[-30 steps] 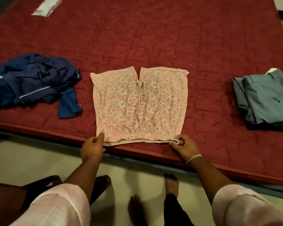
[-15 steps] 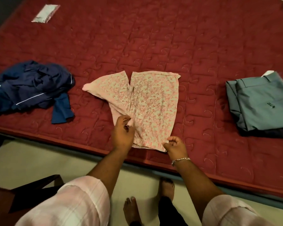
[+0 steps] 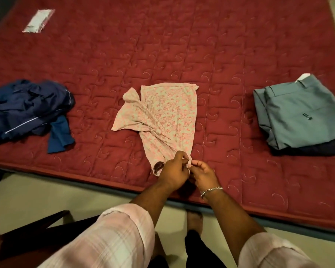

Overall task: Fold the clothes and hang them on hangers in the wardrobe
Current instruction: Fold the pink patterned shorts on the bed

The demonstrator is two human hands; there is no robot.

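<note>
Where the near edge of the red quilted mattress [image 3: 182,45] meets the floor, both hands meet at the lower corner of the pink floral garment [image 3: 162,117]. The left hand [image 3: 174,171] has its fingers curled around the gathered near hem and pinches it. The right hand [image 3: 201,174] pinches the same corner from the other side, thumb and fingertips closed on the fabric. The two hands touch or nearly touch at this point. A metal bracelet [image 3: 211,191] sits on the right wrist.

The garment lies on the mattress near its front edge, roughly centred between the other clothes. Its right portion lies mostly flat. Its left portion is doubled over toward the right, with diagonal creases running down to the pinched corner and one flap sticking out to the left.

A crumpled dark blue garment [image 3: 27,111] lies well apart on the left of the mattress. A folded grey-green pair of trousers [image 3: 302,115] rests on the right, stacked on a darker folded item [image 3: 317,148]. A small white packet [image 3: 39,20] lies at the far left corner of the mattress.

Rolled pink checked sleeves [image 3: 120,235] cover both upper forearms. Bare feet [image 3: 194,219] stand on the pale floor beside the mattress.
</note>
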